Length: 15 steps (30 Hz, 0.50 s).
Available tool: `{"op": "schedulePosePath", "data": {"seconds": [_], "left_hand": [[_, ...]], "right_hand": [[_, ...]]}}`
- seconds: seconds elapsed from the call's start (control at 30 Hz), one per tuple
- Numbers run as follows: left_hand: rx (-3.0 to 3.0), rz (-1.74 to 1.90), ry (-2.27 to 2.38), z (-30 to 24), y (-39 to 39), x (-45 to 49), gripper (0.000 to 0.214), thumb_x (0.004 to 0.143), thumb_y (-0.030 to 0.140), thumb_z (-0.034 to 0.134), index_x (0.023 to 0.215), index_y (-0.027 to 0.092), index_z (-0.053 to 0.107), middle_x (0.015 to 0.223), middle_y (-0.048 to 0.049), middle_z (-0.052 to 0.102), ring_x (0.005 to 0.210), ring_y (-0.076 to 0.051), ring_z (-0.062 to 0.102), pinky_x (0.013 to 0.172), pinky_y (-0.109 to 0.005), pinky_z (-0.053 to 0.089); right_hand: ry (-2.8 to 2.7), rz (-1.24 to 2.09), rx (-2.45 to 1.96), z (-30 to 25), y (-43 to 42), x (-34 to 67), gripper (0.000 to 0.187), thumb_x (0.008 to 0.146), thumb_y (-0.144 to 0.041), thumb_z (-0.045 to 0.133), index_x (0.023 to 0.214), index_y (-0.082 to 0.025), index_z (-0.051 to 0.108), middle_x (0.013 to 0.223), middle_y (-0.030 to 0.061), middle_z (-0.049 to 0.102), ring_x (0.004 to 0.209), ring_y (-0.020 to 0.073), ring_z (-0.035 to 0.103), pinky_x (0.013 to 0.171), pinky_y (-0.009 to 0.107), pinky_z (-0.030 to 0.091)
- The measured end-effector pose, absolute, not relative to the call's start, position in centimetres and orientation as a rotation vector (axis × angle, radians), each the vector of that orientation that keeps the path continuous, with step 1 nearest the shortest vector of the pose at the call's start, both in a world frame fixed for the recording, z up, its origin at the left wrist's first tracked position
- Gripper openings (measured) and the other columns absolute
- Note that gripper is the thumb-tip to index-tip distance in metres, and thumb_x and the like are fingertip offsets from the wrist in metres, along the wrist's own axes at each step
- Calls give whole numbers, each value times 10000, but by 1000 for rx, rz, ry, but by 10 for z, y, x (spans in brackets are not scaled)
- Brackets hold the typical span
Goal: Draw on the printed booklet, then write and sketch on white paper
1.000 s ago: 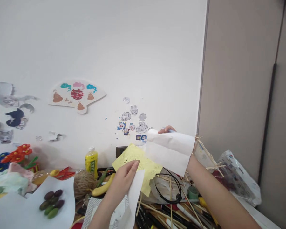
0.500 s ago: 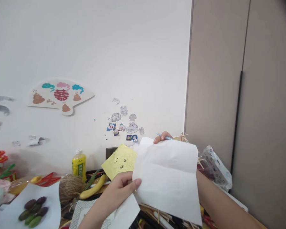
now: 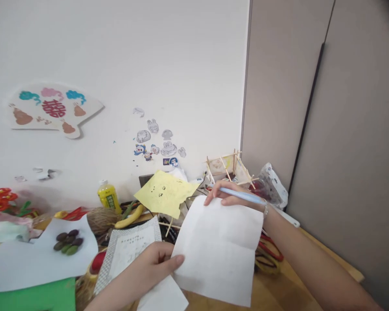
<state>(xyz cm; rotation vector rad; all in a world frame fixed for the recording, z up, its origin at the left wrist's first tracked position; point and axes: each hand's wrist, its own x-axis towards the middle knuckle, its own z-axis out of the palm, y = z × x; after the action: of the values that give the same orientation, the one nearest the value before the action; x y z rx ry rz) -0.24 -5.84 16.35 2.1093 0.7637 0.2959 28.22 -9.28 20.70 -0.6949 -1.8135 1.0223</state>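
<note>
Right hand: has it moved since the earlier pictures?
Yes: the right hand now appears lower and farther right, judged against the cartoon stickers on the wall.

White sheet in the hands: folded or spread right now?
Spread: the white sheet shows a broad open face, a faint crease crossing it.

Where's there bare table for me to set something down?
Bare wooden table shows at lower right, between the white paper and right forearm, with a narrow strip beyond that arm toward the gray cabinet. It's crowded around the yellow paper, banana and yellow bottle.
</note>
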Motion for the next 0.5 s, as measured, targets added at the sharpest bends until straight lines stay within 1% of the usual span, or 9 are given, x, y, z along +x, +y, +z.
{"op": "schedulePosePath", "data": {"seconds": [0.1,0.17,0.27,0.37,0.4,0.5], "left_hand": [[2119,188,868,141,-71,-8,491,789,640,461,587,196,408,595,33,346,551,-128,330,476,-228,259],[2170,162,943,127,-75,-12,467,805,613,432,594,197,424,584,33,360,548,-134,342,489,-233,263],[2234,192,1046,110,-72,-22,410,826,537,427,605,193,464,593,20,435,566,-149,398,524,-239,283],[2252,243,1144,95,-64,-32,374,834,486,411,640,184,516,628,-5,515,614,-176,461,548,-247,297],[2259,232,1153,91,-62,-35,374,830,481,414,647,180,540,628,-11,531,614,-181,475,545,-249,304],[2288,178,1102,81,-65,-36,316,809,437,467,740,180,639,662,-17,601,643,-194,538,576,-254,368]], "right_hand": [[-2024,1072,-750,196,-84,280,231,787,-344,705,904,-190,580,998,93,719,1021,225,632,914,399,425],[-2092,1116,-762,179,-79,273,192,788,-292,693,909,-182,592,1017,99,714,1051,230,625,937,400,417],[-2055,1123,-826,140,-81,264,130,785,-175,631,905,-176,583,1040,104,705,1029,224,639,882,376,463],[-2068,925,-1029,98,-90,263,231,747,-23,555,927,-168,566,1072,103,689,1029,205,637,848,329,481],[-2144,823,-1099,88,-92,264,255,731,16,521,906,-165,565,1037,94,694,993,194,645,815,302,487],[-2232,733,-1153,74,-89,262,333,672,100,429,803,-156,597,891,57,691,868,181,640,750,273,462]]}}
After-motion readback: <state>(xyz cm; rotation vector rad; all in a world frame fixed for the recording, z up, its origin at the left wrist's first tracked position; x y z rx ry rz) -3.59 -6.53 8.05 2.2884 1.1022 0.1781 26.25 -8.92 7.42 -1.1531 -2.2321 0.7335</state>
